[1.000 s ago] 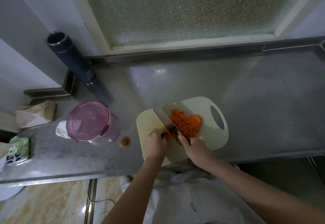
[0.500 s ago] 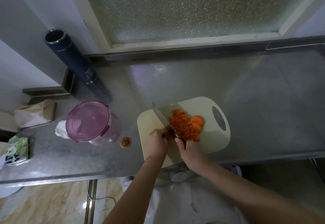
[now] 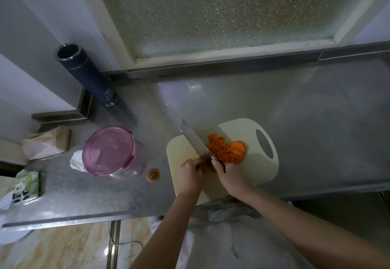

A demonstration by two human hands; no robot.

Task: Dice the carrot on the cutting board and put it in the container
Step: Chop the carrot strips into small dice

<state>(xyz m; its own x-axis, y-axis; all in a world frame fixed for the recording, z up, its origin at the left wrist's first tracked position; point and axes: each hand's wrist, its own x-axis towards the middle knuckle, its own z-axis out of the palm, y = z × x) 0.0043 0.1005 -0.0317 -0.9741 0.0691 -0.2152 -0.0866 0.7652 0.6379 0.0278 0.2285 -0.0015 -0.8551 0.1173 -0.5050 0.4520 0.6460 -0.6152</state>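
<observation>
A pale cutting board (image 3: 255,169) lies on the steel counter near its front edge. On it sits a heap of diced carrot (image 3: 221,150) with a few round slices (image 3: 238,148) at its right side. My right hand (image 3: 230,175) grips the handle of a cleaver (image 3: 195,140), whose blade runs up and left along the heap. My left hand (image 3: 190,173) holds a small carrot piece (image 3: 203,166) down on the board just left of the blade; most of that piece is hidden. A round container with a purple lid (image 3: 108,149), lid on, stands left of the board.
A carrot end (image 3: 153,174) lies between container and board. A dark tall flask (image 3: 88,76) stands at the back left by the window frame. White crumpled paper (image 3: 77,161), a brown paper bag (image 3: 46,142) and a green tissue pack (image 3: 25,186) sit at the far left.
The cleaver blade has shifted slightly up and left along the carrot heap. Both hands stay at the same spot on the board.
</observation>
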